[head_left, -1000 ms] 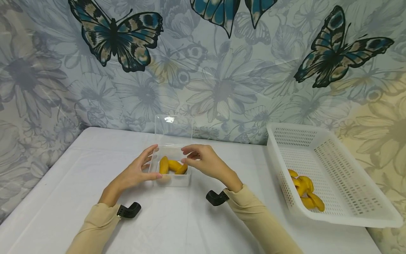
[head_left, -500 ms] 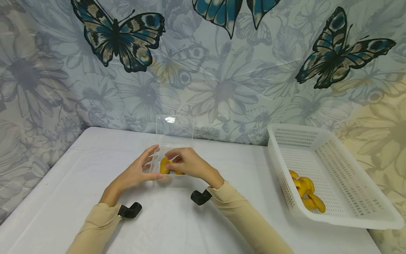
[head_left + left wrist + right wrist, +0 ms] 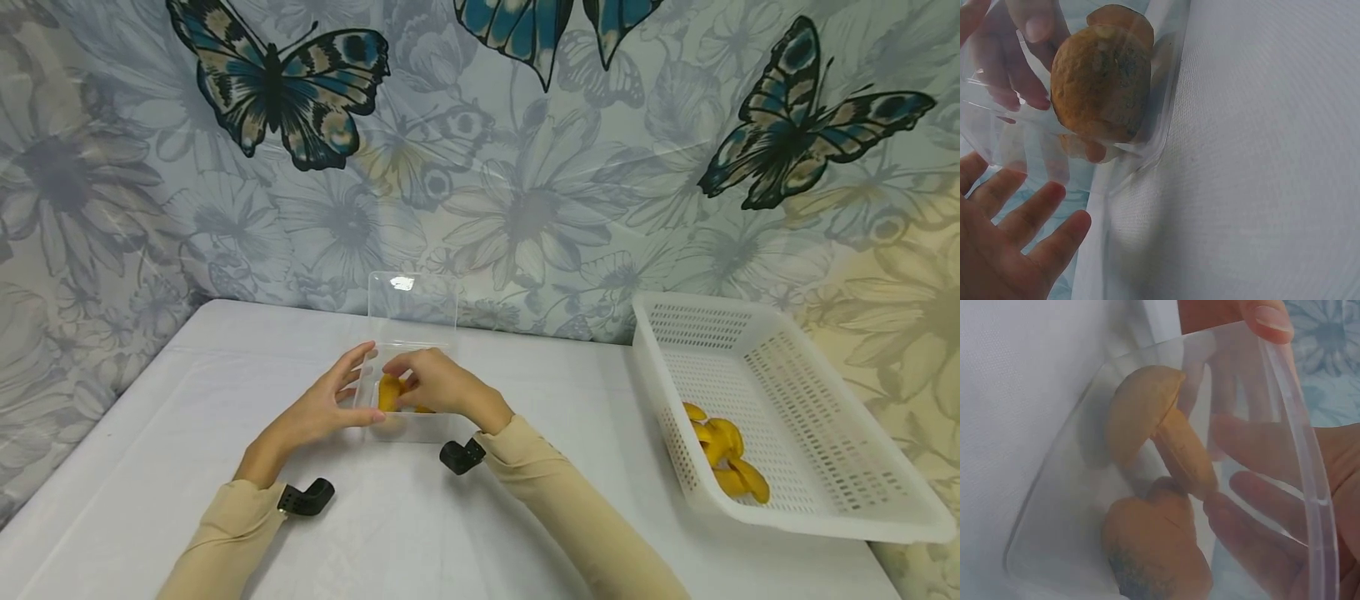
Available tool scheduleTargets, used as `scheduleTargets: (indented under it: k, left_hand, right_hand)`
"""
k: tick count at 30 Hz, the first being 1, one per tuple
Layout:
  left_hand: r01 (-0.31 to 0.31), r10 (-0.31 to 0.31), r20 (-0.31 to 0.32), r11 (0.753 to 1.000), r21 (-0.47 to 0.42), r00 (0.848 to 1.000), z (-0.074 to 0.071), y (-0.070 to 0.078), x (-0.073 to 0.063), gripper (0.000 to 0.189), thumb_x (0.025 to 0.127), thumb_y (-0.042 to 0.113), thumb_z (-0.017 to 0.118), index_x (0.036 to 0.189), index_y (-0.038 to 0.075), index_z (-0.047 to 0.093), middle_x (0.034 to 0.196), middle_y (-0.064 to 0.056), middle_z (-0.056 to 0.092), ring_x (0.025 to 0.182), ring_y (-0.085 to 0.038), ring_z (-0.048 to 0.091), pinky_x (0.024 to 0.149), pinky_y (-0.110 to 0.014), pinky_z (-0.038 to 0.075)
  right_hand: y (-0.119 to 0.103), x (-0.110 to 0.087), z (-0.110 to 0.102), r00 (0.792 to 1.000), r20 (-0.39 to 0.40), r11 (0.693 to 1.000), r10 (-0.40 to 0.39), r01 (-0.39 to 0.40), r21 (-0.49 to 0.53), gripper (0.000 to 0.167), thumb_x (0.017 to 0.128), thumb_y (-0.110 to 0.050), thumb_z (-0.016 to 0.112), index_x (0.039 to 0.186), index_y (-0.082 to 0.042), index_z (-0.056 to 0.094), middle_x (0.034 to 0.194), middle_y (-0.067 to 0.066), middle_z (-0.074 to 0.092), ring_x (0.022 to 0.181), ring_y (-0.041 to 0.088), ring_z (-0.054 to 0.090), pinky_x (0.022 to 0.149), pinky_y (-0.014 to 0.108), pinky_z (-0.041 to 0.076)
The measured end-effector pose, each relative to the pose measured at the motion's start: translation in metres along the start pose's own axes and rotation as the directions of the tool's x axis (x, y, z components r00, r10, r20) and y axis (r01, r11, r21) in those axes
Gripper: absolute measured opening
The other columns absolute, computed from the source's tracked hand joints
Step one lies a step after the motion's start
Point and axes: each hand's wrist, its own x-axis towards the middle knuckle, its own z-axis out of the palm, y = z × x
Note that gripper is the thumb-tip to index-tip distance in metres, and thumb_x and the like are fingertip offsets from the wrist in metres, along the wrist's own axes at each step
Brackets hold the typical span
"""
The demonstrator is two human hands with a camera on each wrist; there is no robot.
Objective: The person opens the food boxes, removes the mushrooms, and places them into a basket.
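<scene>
A clear plastic box (image 3: 414,429) stands on the table with its lid (image 3: 412,307) raised at the back. Inside lie yellow mushrooms; one mushroom (image 3: 388,392) is at the left, while the others are mostly behind my right hand (image 3: 438,385). That hand reaches in with bent fingers, and its fingertips pinch the stem of a mushroom (image 3: 1185,453) seen through the wall in the right wrist view. Another mushroom (image 3: 1154,550) has a dark greenish patch. My left hand (image 3: 322,408) holds the box at its left corner, thumb on the near rim and fingers along the side.
To the right stands a white perforated basket (image 3: 813,417) with several yellow mushrooms (image 3: 723,450) gathered at its left side. A white cloth covers the table (image 3: 360,533). A patterned fabric backdrop (image 3: 525,208) rises directly behind the table.
My right hand has moved left from the box's right side into it and closed in on the left mushroom, covering the others. My left hand has stayed at the box.
</scene>
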Motion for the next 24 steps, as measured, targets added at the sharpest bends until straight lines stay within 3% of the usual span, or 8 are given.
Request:
scheduleTargets:
  k: [4, 12, 19, 24]
  left_hand:
    - [0.000, 0.000, 0.002, 1.000, 0.002, 1.000, 0.000, -0.001, 0.000, 0.097, 0.087, 0.025, 0.077, 0.160, 0.024, 0.013, 0.166, -0.016, 0.015, 0.148, -0.053, 0.016, 0.116, -0.068, 0.025]
    - [0.000, 0.000, -0.003, 1.000, 0.011, 1.000, 0.000, 0.003, 0.000, 0.097, 0.086, 0.027, 0.078, 0.160, 0.024, 0.014, 0.166, -0.016, 0.016, 0.148, -0.053, 0.017, 0.117, -0.067, 0.025]
    - [-0.006, 0.006, 0.001, 1.000, 0.000, 1.000, 0.000, 0.002, 0.000, 0.098, 0.086, 0.026, 0.079, 0.159, 0.024, 0.014, 0.166, -0.016, 0.016, 0.149, -0.051, 0.017, 0.117, -0.067, 0.025]
    - [-0.002, 0.002, -0.006, 1.000, 0.007, 1.000, 0.000, 0.001, -0.001, 0.098, 0.085, 0.027, 0.079, 0.159, 0.026, 0.015, 0.166, -0.014, 0.016, 0.148, -0.051, 0.018, 0.117, -0.066, 0.026]
  right_hand:
    - [0.000, 0.004, 0.002, 0.999, 0.021, 0.999, 0.029, -0.029, -0.029, 0.045, 0.086, -0.003, 0.076, 0.129, 0.001, 0.063, 0.125, 0.012, 0.068, 0.105, 0.026, 0.072, 0.081, 0.019, 0.059]
    - [-0.002, 0.010, 0.005, 0.997, 0.007, 0.981, 0.075, -0.073, -0.180, 0.042, 0.088, -0.008, 0.075, 0.128, -0.003, 0.065, 0.124, 0.010, 0.070, 0.113, 0.021, 0.066, 0.098, 0.029, 0.054]
    - [-0.001, 0.012, 0.005, 0.996, 0.069, 0.982, 0.055, -0.042, -0.186, 0.038, 0.088, -0.009, 0.074, 0.125, -0.003, 0.066, 0.115, 0.008, 0.072, 0.099, 0.016, 0.067, 0.085, 0.018, 0.054]
    - [0.001, 0.014, 0.006, 0.996, 0.093, 0.982, 0.008, 0.009, -0.187, 0.034, 0.089, -0.009, 0.073, 0.123, -0.005, 0.068, 0.113, 0.005, 0.072, 0.099, 0.014, 0.066, 0.084, 0.016, 0.052]
